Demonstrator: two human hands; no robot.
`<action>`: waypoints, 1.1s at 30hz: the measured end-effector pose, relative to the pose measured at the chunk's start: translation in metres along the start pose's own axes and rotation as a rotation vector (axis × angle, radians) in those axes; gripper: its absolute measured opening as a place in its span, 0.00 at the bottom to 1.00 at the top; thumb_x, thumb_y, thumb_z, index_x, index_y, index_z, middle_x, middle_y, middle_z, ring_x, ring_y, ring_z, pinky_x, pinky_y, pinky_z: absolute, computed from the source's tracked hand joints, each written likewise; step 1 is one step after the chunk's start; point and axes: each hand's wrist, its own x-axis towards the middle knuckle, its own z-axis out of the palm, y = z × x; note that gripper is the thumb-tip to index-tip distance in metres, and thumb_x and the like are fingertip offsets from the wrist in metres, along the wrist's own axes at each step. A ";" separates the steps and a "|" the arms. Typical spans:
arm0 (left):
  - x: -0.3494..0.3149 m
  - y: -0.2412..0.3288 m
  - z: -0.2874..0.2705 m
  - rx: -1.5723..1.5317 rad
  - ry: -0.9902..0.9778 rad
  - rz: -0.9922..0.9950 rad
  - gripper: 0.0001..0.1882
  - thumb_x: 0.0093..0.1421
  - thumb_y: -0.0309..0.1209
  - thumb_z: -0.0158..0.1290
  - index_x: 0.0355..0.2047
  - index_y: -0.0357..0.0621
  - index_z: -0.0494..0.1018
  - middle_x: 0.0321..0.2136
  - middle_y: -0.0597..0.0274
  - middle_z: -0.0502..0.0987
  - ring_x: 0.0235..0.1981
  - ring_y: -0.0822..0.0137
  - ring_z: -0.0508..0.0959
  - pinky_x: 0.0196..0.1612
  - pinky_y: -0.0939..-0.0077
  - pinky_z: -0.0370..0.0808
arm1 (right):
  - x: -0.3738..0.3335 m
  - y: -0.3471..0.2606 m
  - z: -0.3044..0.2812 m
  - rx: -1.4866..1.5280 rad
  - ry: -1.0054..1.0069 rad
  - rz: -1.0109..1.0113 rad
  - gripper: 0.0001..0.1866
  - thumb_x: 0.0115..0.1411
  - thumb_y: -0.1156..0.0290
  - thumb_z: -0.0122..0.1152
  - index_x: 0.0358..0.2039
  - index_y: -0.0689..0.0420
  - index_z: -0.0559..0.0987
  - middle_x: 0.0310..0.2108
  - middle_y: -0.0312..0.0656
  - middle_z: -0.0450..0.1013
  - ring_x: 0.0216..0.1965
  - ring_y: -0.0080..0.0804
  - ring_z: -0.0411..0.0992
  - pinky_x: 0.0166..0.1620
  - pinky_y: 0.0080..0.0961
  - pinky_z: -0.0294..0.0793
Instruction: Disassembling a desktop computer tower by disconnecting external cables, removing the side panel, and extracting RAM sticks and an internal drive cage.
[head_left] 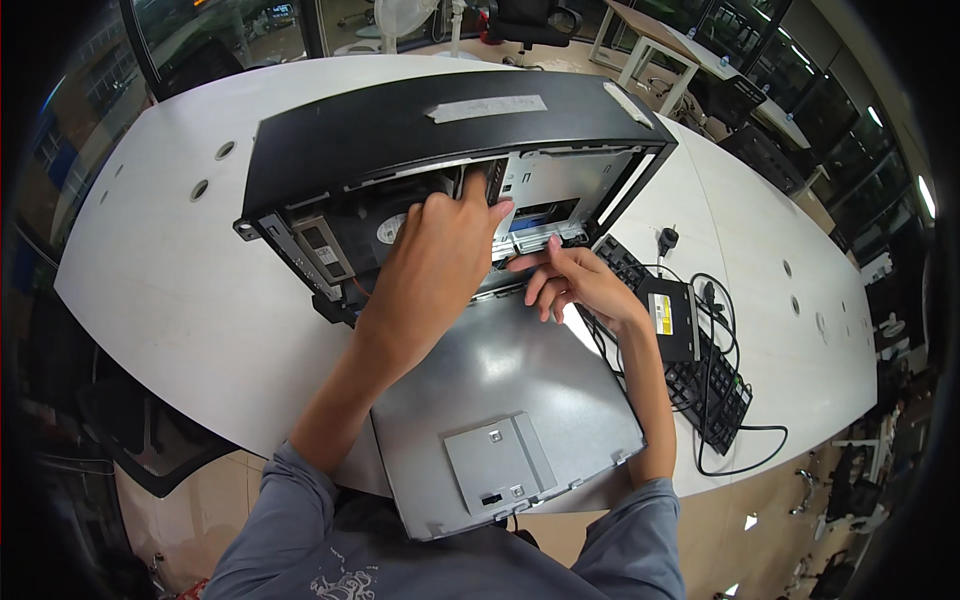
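Observation:
A black desktop computer case (400,120) stands on the table with its near side uncovered. My left hand (440,245) reaches inside, beside the metal drive cage (570,175). Its fingers are bent, with some tips hidden behind the frame, so what they grip cannot be made out. At the cage's lower edge, the thumb of my right hand (580,285) touches a silvery bracket (535,238). That hand is open, its fingers loosely curled and apart. The grey metal side panel (480,370) lies flat between my forearms, below the case. A black fan housing (385,220) shows left of my left hand.
Right of the panel, a black keyboard (735,405) lies under a black optical drive (668,318) with a yellow-and-white label. Black cable (735,325) loops around them, and a plug (668,238) sits farther back. The white table (160,260) has cable holes; chairs stand around it.

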 end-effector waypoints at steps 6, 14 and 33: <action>0.000 -0.001 -0.001 0.019 0.027 0.043 0.15 0.66 0.34 0.50 0.40 0.29 0.71 0.12 0.46 0.73 0.12 0.55 0.77 0.21 0.66 0.76 | 0.009 0.010 -0.001 0.253 -0.018 -0.130 0.29 0.71 0.52 0.43 0.29 0.66 0.79 0.22 0.40 0.76 0.20 0.22 0.73 0.27 0.15 0.75; -0.003 -0.001 -0.003 0.114 0.032 0.041 0.16 0.66 0.35 0.51 0.39 0.29 0.71 0.12 0.44 0.73 0.15 0.51 0.78 0.23 0.62 0.75 | 0.002 0.004 -0.004 0.229 -0.026 -0.065 0.22 0.70 0.60 0.47 0.36 0.69 0.80 0.27 0.44 0.80 0.20 0.19 0.70 0.28 0.15 0.71; -0.005 0.002 -0.007 -0.043 0.070 0.067 0.23 0.63 0.36 0.55 0.46 0.23 0.69 0.10 0.47 0.71 0.12 0.51 0.75 0.21 0.64 0.72 | 0.004 0.011 -0.002 0.458 0.070 -0.052 0.14 0.67 0.70 0.53 0.37 0.72 0.78 0.37 0.55 0.78 0.32 0.28 0.80 0.39 0.19 0.82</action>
